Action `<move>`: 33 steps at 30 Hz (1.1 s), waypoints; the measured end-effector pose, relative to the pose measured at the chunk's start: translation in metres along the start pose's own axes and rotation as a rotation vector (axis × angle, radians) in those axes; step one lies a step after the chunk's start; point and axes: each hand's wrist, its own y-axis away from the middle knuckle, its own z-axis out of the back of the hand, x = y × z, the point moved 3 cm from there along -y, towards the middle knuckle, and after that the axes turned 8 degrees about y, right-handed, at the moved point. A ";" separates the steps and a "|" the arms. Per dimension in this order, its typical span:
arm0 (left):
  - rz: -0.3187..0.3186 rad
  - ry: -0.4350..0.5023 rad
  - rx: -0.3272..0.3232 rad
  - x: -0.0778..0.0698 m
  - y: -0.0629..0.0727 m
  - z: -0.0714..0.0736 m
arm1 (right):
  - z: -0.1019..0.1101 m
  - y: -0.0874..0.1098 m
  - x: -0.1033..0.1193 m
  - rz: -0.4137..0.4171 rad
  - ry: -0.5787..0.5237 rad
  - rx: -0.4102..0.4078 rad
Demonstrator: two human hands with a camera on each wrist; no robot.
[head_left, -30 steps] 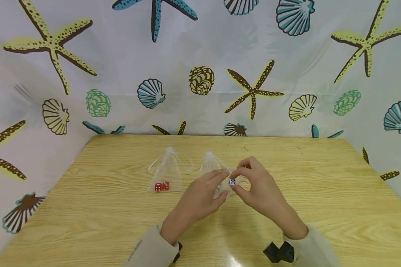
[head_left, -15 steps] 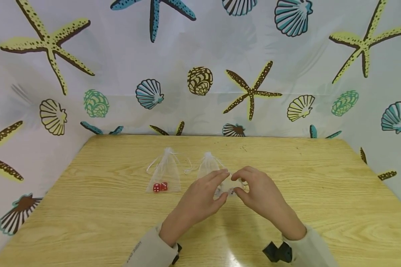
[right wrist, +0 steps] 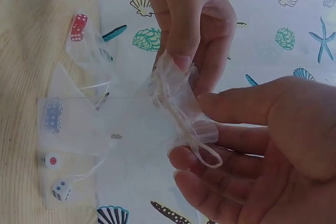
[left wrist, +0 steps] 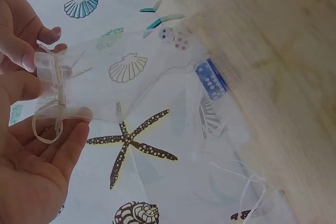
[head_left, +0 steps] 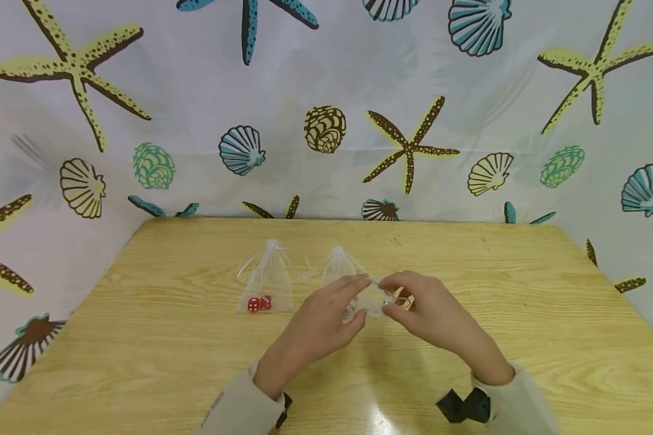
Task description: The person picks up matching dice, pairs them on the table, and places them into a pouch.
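A sheer white drawstring bag (left wrist: 105,72) hangs between my hands, its gathered mouth and cord loop nearest them. My left hand (head_left: 326,314) pinches one side of the mouth, thumb on the rim in the right wrist view. On the opposite side my right hand (head_left: 432,308) holds the rim between curved thumb and fingers. At the bag's far end lie two white dice, one with blue pips (right wrist: 61,189) and one with a red pip showing (right wrist: 52,160). In the head view the hands partly cover this bag.
Left on the wooden table (head_left: 185,338) lies a sheer bag (head_left: 272,272) with two red dice (head_left: 259,303). Beside it another sheer bag (head_left: 337,263) is partly behind my left hand; blue dice (left wrist: 211,80) show in it. A patterned cloth (head_left: 283,84) stands behind.
The die with blue pips that my right fingertips pinched has left them and gone down into the bag. My right fingers have moved onto the bag's mouth; my left hand stays nearly still.
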 end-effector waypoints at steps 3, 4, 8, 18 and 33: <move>0.009 0.039 0.022 0.000 0.001 0.001 | 0.000 0.000 -0.003 0.008 -0.056 0.045; 0.013 0.053 0.030 0.000 0.000 0.001 | 0.000 0.000 -0.004 0.007 -0.066 0.055; 0.032 0.089 0.053 -0.001 0.000 0.002 | 0.000 0.000 -0.006 0.011 -0.078 0.055; -0.009 0.064 0.064 0.000 -0.001 0.003 | 0.005 0.000 -0.004 0.040 -0.021 -0.099; 0.072 0.037 -0.054 0.006 -0.003 0.013 | 0.014 0.002 -0.018 -0.069 -0.012 -0.117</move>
